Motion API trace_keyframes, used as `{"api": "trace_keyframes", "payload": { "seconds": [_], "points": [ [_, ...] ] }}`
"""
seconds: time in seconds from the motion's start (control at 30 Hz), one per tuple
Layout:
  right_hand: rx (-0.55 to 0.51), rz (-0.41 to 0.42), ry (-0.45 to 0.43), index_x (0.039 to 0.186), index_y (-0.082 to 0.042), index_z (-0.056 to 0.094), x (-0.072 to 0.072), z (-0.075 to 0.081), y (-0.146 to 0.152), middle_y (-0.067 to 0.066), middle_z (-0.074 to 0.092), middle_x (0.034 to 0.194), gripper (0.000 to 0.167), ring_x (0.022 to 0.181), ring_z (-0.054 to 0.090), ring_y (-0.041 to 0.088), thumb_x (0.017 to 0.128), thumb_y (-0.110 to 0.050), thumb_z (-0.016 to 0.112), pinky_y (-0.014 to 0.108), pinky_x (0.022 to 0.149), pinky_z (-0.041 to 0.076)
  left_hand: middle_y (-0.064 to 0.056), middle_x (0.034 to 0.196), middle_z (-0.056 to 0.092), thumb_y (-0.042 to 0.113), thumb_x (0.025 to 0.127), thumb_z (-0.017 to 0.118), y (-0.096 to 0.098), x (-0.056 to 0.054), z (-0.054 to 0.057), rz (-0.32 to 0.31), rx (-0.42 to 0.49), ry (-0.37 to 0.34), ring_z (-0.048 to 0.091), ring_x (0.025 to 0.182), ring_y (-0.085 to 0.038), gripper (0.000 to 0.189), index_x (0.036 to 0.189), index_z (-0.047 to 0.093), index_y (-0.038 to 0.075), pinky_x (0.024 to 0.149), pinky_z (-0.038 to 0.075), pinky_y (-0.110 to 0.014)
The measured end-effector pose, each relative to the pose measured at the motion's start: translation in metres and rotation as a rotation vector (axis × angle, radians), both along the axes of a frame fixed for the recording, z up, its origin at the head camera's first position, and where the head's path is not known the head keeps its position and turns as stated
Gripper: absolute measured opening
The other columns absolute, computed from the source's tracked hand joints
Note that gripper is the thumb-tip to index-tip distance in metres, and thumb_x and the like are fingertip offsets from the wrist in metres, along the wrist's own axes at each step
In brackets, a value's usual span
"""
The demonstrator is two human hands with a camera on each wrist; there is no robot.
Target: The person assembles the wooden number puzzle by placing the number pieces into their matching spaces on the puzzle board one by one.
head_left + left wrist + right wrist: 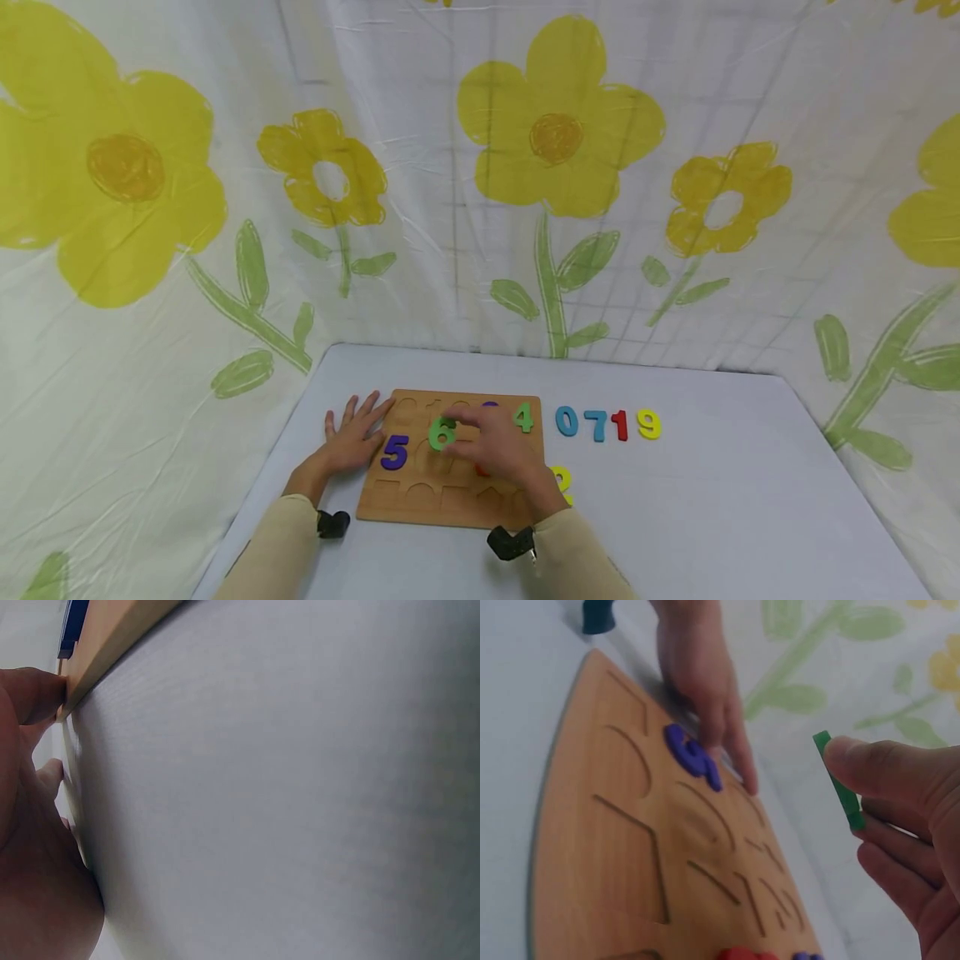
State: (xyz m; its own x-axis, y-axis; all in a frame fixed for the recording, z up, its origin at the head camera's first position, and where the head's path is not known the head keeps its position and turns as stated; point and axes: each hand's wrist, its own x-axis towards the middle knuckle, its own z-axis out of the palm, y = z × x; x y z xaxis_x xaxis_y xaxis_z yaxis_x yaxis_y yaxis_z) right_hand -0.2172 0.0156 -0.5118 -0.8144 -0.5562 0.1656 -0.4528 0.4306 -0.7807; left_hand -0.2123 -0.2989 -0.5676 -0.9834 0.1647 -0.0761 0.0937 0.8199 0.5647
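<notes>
Between thumb and fingertips, my right hand [501,446] pinches a green number 6 [441,435] above the wooden number puzzle board [397,510]. The right wrist view shows that 6 edge-on [841,784], held off the board. My left hand [351,442] rests at the board's left edge, fingers spread, and touches its side in the left wrist view. A purple 5 [394,452] and a green 4 [523,417] are on the board. A purple piece [490,405] and a red piece [481,470] are mostly hidden behind my right hand.
Right of the board, a blue 0 [566,422], blue 7 [596,425], red 1 [619,425] and yellow 9 [648,424] lie in a row on the white table [712,500]. A yellow 2 [561,478] is partly covered by my right arm. A flowered curtain [420,283] hangs behind.
</notes>
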Motion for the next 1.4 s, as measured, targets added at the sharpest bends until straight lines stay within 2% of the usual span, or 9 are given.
{"api": "trace_keyframes", "payload": {
  "seconds": [0.1, 0.2, 0.37, 0.43, 0.67, 0.77, 0.9, 1.1, 1.4],
  "points": [
    [0.055, -0.029, -0.005, 0.141, -0.022, 0.075, 0.003, -0.006, -0.009, -0.006, 0.077, 0.138, 0.049, 0.133, 0.072, 0.028, 0.094, -0.028, 0.089, 0.051, 0.108, 0.06, -0.027, 0.181, 0.015, 0.022, 0.111, 0.053, 0.003, 0.0, 0.006, 0.004, -0.018, -0.035, -0.005, 0.165, -0.06, 0.064, 0.172, 0.036, 0.014, 0.12, -0.018, -0.084],
    [0.066, -0.034, -0.041, 0.144, -0.021, 0.074, 0.004, -0.012, -0.017, -0.008, 0.075, 0.141, 0.051, 0.137, 0.069, 0.025, 0.095, -0.025, 0.088, 0.049, 0.111, 0.059, -0.025, 0.183, 0.012, 0.021, 0.112, 0.052, 0.004, 0.0, 0.009, 0.007, -0.046, -0.069, -0.006, 0.166, -0.059, 0.064, 0.173, 0.033, 0.014, 0.121, -0.018, -0.083],
    [0.056, -0.023, -0.118, 0.148, -0.021, 0.071, 0.004, -0.026, -0.025, -0.011, 0.07, 0.149, 0.055, 0.144, 0.063, 0.023, 0.095, -0.026, 0.087, 0.049, 0.117, 0.054, -0.026, 0.182, 0.014, 0.024, 0.111, 0.053, 0.0, 0.0, 0.004, 0.002, -0.004, -0.034, -0.006, 0.165, -0.059, 0.064, 0.172, 0.035, 0.015, 0.121, -0.02, -0.083],
    [0.066, -0.03, -0.121, 0.148, -0.023, 0.071, 0.004, -0.031, -0.028, -0.011, 0.069, 0.15, 0.056, 0.144, 0.062, 0.022, 0.095, -0.027, 0.088, 0.049, 0.118, 0.053, -0.026, 0.181, 0.015, 0.025, 0.111, 0.053, -0.001, 0.0, 0.003, 0.0, 0.012, -0.02, -0.006, 0.165, -0.06, 0.064, 0.172, 0.036, 0.016, 0.121, -0.02, -0.082],
    [0.113, 0.002, -0.008, 0.142, -0.017, 0.075, 0.0, -0.047, -0.037, -0.005, 0.074, 0.143, 0.052, 0.138, 0.066, 0.019, 0.094, -0.025, 0.09, 0.045, 0.118, 0.054, -0.024, 0.183, 0.012, 0.023, 0.113, 0.052, 0.001, -0.001, 0.006, 0.001, -0.025, -0.057, -0.008, 0.166, -0.058, 0.064, 0.173, 0.033, 0.016, 0.12, -0.02, -0.082],
    [0.134, 0.006, 0.014, 0.142, -0.016, 0.075, -0.001, -0.051, -0.039, -0.003, 0.074, 0.144, 0.051, 0.139, 0.066, 0.02, 0.094, -0.024, 0.09, 0.044, 0.117, 0.054, -0.026, 0.182, 0.014, 0.023, 0.112, 0.053, 0.001, 0.0, 0.006, 0.001, -0.02, -0.043, -0.006, 0.166, -0.059, 0.064, 0.173, 0.035, 0.016, 0.121, -0.019, -0.083],
    [0.165, 0.007, 0.034, 0.142, -0.015, 0.075, -0.001, -0.05, -0.042, 0.0, 0.075, 0.144, 0.051, 0.138, 0.068, 0.02, 0.094, -0.023, 0.09, 0.042, 0.117, 0.055, -0.027, 0.181, 0.016, 0.023, 0.11, 0.053, 0.001, 0.0, 0.005, 0.0, -0.013, -0.022, -0.005, 0.165, -0.06, 0.064, 0.172, 0.036, 0.015, 0.121, -0.017, -0.083],
    [0.231, 0.001, 0.069, 0.142, -0.014, 0.074, 0.002, -0.047, -0.046, -0.001, 0.076, 0.142, 0.052, 0.135, 0.069, 0.019, 0.093, -0.021, 0.09, 0.04, 0.114, 0.056, -0.024, 0.183, 0.013, 0.021, 0.112, 0.052, 0.004, 0.0, 0.009, 0.0, -0.043, -0.06, -0.007, 0.166, -0.059, 0.064, 0.173, 0.033, 0.015, 0.12, -0.018, -0.084],
    [0.283, 0.017, 0.146, 0.141, -0.013, 0.075, 0.005, -0.044, -0.047, -0.001, 0.077, 0.138, 0.05, 0.128, 0.071, 0.015, 0.094, -0.022, 0.089, 0.036, 0.11, 0.058, -0.024, 0.183, 0.013, 0.023, 0.113, 0.054, 0.003, -0.001, 0.008, -0.002, -0.052, -0.061, -0.006, 0.166, -0.058, 0.064, 0.173, 0.033, 0.016, 0.12, -0.017, -0.084]
  ]
}}
